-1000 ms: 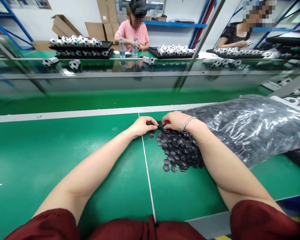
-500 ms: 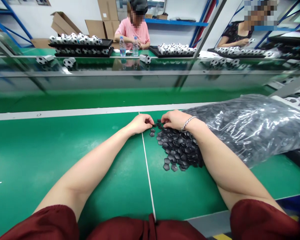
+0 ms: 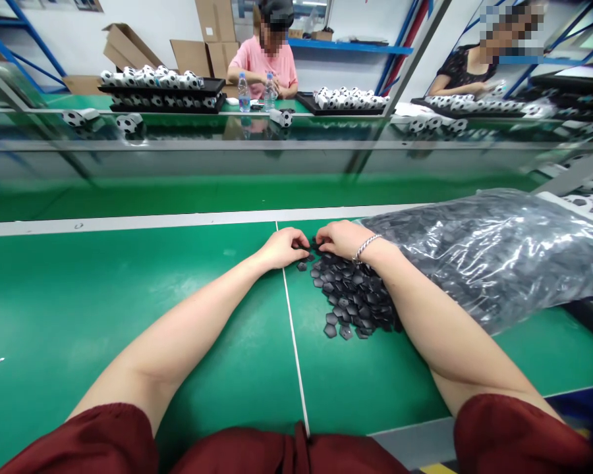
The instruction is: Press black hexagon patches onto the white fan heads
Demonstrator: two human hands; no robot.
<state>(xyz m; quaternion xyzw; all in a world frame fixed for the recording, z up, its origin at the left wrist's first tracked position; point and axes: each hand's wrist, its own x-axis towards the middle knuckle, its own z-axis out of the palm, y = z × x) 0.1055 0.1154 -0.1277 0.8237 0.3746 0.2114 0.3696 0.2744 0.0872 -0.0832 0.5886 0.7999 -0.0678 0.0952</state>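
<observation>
A heap of small black hexagonal pieces (image 3: pixel 353 296) lies on the green table (image 3: pixel 103 296), spilling from a clear plastic bag (image 3: pixel 489 253) full of the same pieces. My left hand (image 3: pixel 281 248) rests at the heap's far left edge, fingers curled and pinched on a black piece. My right hand (image 3: pixel 343 238), with a bead bracelet on the wrist, sits just right of it, fingers curled down on the pieces at the heap's top. The fingertips of both hands nearly meet.
A white seam line (image 3: pixel 291 329) runs down the table. Beyond a glass shelf (image 3: pixel 227 138), two people sit at a bench with black trays of small soccer balls (image 3: pixel 158 85), water bottles (image 3: pixel 244 92) and cardboard boxes (image 3: pixel 128 46).
Both hands stay at the heap's top; their fingers shift slightly among the pieces. Loose balls on the far belt drift left.
</observation>
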